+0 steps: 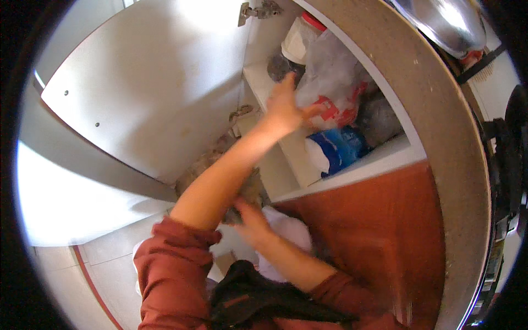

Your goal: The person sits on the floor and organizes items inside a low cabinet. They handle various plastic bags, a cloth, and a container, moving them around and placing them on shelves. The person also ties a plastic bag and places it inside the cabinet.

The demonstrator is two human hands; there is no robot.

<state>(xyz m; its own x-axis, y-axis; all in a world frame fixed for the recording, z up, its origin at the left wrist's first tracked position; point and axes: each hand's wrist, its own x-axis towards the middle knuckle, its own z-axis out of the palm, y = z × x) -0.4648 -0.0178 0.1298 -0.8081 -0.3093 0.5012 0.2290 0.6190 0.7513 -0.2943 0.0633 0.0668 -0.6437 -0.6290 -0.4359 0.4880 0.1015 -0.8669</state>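
Note:
My left hand [284, 107] reaches into an open cabinet with fingers spread, blurred by motion. It is over the front of a whitish plastic bag [330, 62] with red print; whether it touches the bag I cannot tell. Beyond the fingertips are a dark round thing [279, 68] and a white container with a red lid [299, 39]. A blue and white package [340, 148] lies nearer on the cabinet shelf [284, 161]. Lower down, my right hand [252, 222] is beside a dark, blurred thing partly hidden by my left forearm; its grip is unclear.
The white cabinet door [144, 82] stands wide on the left, by its metal hinge [251, 11]. A reddish-brown panel [371, 231] and the countertop edge [449, 123] bound the right. A shiny metal vessel [449, 24] rests above. Blurred brownish clutter [198, 169] lies below my left forearm.

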